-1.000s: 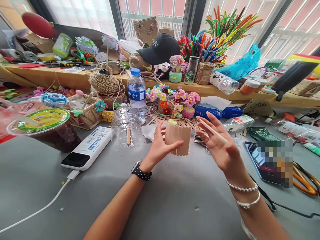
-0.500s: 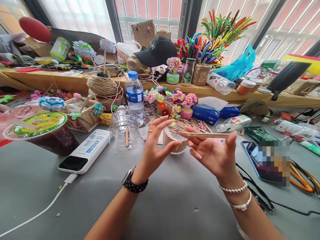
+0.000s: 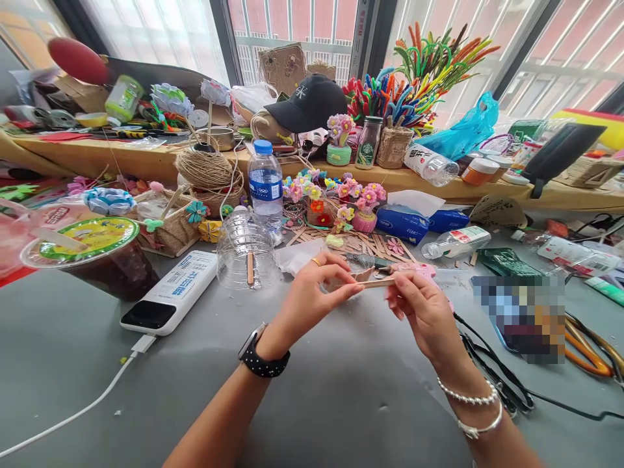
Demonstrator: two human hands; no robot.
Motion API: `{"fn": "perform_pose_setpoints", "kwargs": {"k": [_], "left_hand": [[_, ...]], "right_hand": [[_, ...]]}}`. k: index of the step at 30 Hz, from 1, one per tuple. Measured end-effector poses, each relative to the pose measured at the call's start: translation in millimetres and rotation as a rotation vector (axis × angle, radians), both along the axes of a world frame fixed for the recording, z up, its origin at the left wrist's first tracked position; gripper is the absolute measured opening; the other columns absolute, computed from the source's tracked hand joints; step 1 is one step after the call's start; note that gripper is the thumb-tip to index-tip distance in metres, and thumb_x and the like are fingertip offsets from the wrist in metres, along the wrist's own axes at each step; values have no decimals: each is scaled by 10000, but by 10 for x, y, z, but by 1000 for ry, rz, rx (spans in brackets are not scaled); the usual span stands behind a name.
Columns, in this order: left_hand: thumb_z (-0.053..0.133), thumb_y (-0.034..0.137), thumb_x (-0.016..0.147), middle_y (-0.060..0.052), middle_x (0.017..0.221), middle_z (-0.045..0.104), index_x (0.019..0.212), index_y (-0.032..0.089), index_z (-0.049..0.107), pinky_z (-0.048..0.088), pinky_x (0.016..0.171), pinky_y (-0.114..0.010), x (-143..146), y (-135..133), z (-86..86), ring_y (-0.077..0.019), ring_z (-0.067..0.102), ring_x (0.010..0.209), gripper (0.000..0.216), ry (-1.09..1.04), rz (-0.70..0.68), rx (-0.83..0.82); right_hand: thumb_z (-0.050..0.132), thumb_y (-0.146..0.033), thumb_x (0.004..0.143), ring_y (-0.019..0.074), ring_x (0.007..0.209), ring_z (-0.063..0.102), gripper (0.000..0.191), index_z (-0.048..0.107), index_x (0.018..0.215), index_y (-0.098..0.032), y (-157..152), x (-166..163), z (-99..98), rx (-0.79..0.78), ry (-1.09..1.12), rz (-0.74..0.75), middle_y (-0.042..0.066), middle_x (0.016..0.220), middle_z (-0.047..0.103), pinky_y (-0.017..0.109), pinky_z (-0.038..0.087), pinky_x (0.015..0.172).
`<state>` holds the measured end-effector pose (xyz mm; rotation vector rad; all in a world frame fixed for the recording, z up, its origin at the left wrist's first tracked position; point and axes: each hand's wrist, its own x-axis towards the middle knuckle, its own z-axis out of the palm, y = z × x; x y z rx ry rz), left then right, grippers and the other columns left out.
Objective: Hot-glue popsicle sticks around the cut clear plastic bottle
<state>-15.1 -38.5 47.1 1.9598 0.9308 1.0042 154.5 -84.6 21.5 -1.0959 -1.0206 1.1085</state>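
My left hand (image 3: 312,296) is closed around a small pot clad in wooden craft sticks (image 3: 351,277), mostly hidden behind its fingers. My right hand (image 3: 422,305) pinches a loose wooden craft stick (image 3: 379,283) and holds it flat against the pot. Both hands meet just above the grey table (image 3: 341,390), near its middle. A black watch is on the left wrist, and bead bracelets are on the right.
A cut clear plastic bottle (image 3: 245,250), a white power bank (image 3: 173,292) with its cable, and a lidded cup (image 3: 92,250) lie to the left. More craft sticks (image 3: 370,244), a water bottle (image 3: 266,182), twine, flower pots, scissors (image 3: 589,354) and a phone crowd the back and right.
My left hand tipped the stick-clad pot down from upright. My right hand brought the loose stick across and down until it lay against the pot. Both hands drew together.
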Motion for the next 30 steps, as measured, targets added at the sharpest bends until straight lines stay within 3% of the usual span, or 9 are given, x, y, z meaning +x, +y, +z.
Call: {"fn": "perform_pose_setpoints", "kwargs": {"k": [3,5,10,13,15,18,20,24,30], "left_hand": [[528,408,716,-23,656,591,738,172,608,431,524,-240,-9,25,-23,-128,550,592,250,31,-178,-303],[532,401,716,-17,620,596,802,163,593,432,488,-228,-22,42,-70,-126,564,557,260,-24,-271,-495],[577,321,704,-63,785,651,916,143,593,489,659,-278,-91,58,-233,-142,605,684,278,-197,-305,-670],[565,318,717,-71,804,657,941,130,591,494,699,-298,-110,63,-309,-150,619,701,293,-253,-250,-687],[567,319,715,-71,783,660,923,116,596,501,692,-298,-99,77,-358,-152,624,683,292,-268,-217,-674],[582,321,698,-76,750,665,894,90,603,511,658,-282,-59,105,-444,-154,629,655,303,-242,-195,-644],[579,324,698,-81,745,669,898,83,605,513,650,-274,-32,114,-501,-157,632,657,314,-204,-216,-620],[572,322,702,-80,729,675,922,85,601,514,649,-269,2,99,-568,-153,632,653,325,-171,-260,-595],[565,311,705,-79,722,674,917,80,604,514,653,-273,21,69,-561,-156,631,660,316,-171,-266,-624]], "right_hand": [[562,-376,694,54,449,393,227,497,626,-170,-26,34,-91,-66,-23,-49,-35,532,486,186,277,392],[552,-386,701,43,430,356,256,469,600,-166,-30,39,-130,-119,-21,-57,-45,504,454,181,246,387],[529,-425,705,36,408,317,288,468,609,-160,-28,41,-187,-218,-77,-15,-59,466,407,181,210,385],[474,-444,737,48,416,349,304,487,631,-159,-34,49,-213,-220,-206,47,-49,480,420,189,243,394],[445,-438,756,70,452,405,304,510,649,-161,-35,52,-229,-173,-396,10,-23,521,479,207,301,427],[467,-380,758,117,602,500,238,571,727,-168,-31,41,-251,33,-772,-172,27,683,581,252,390,555],[487,-325,757,140,722,525,191,596,799,-174,-28,21,-268,199,-939,-194,43,785,604,273,413,647],[456,-242,790,133,750,541,177,615,833,-178,-23,-27,-311,368,-1062,-51,37,781,619,267,430,688],[433,-210,803,131,701,559,197,624,821,-167,-4,-33,-385,435,-1150,-22,40,756,634,264,446,648]]}}
